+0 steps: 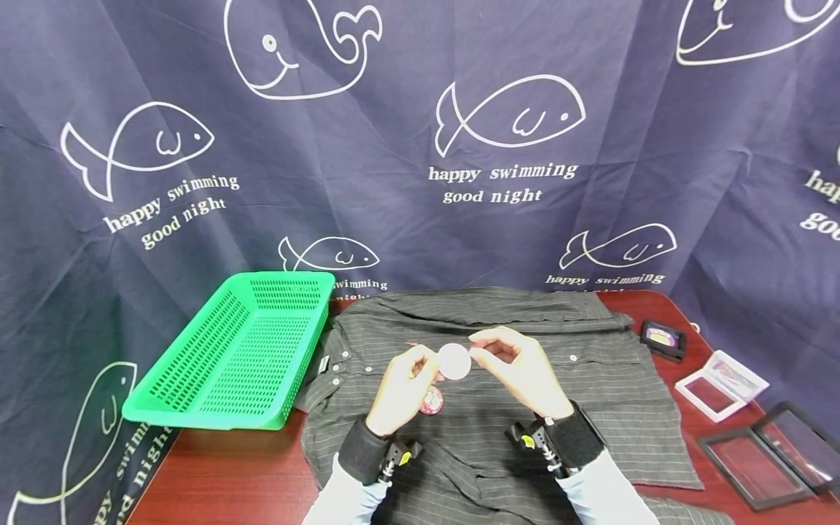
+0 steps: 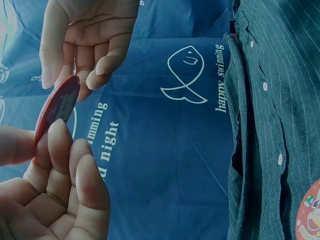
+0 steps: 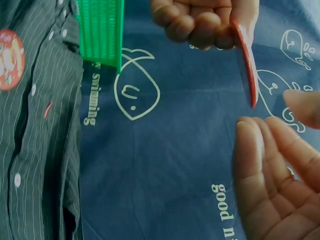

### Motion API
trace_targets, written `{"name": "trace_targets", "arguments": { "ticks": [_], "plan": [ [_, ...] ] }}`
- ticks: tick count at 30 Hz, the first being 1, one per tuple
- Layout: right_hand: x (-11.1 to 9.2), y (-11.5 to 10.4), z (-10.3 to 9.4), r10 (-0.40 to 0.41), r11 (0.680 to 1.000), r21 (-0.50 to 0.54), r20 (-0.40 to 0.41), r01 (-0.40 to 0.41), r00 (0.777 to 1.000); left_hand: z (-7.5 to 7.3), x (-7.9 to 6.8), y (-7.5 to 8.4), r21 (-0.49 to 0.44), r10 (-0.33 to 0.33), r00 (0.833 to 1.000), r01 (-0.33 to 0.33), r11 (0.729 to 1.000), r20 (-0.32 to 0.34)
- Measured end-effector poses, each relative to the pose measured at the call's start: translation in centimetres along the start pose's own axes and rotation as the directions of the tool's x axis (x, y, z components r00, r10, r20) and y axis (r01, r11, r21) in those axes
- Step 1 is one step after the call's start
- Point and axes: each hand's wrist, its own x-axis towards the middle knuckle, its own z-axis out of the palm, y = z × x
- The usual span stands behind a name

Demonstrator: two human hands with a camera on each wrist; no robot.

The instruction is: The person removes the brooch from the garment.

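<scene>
A thin round disc [image 1: 454, 362] with a red rim is held up above the dark striped shirt [image 1: 525, 445]; its pale side shows in the head view. My left hand [image 1: 405, 385] pinches its edge between thumb and fingers, as the left wrist view shows. Close by on the other side is my right hand [image 1: 520, 364], its thumb and fingers apart. A small gap separates its fingertips from the disc [image 3: 246, 65] in the right wrist view. Below the left hand, a second round disc [image 1: 431, 400], red with a printed picture, lies on the shirt.
At left stands a green plastic basket [image 1: 282, 408]. Along the table's right side lie a small black case [image 1: 663, 340], an opened white folding frame [image 1: 722, 384] and an opened black folding frame [image 1: 764, 467]. A dark blue fish-print curtain [image 1: 394, 189] hangs behind the red-brown table [image 1: 243, 474].
</scene>
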Motion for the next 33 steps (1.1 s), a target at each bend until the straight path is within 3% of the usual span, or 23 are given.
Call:
{"name": "trace_targets", "arguments": {
  "ticks": [3,10,18,27,33],
  "plan": [
    [-0.1,0.1,-0.2,-0.062,0.998,-0.021,-0.017,0.062,0.998,0.0,0.1,-0.3,-0.001,-0.032,1.0,0.032,0.999,0.001],
    [-0.3,0.6,-0.4,-0.244,0.966,-0.079,0.026,0.245,0.969,0.5,0.2,-3.4,0.003,-0.03,0.999,0.03,1.0,-0.011],
    [-0.9,1.6,-0.2,-0.392,0.898,-0.194,0.056,0.395,0.918,0.5,0.1,-3.8,-0.015,-0.013,1.0,0.013,1.0,-0.02],
    [-1.4,2.2,0.1,-0.48,0.801,-0.363,0.087,0.477,0.873,0.9,0.1,-3.7,-0.01,-0.028,1.0,0.028,1.0,-0.004],
    [-1.6,2.3,0.2,-0.492,0.779,-0.406,0.076,0.477,0.867,1.3,0.1,-3.7,-0.015,-0.038,0.999,0.039,0.999,0.02]
  ]
}}
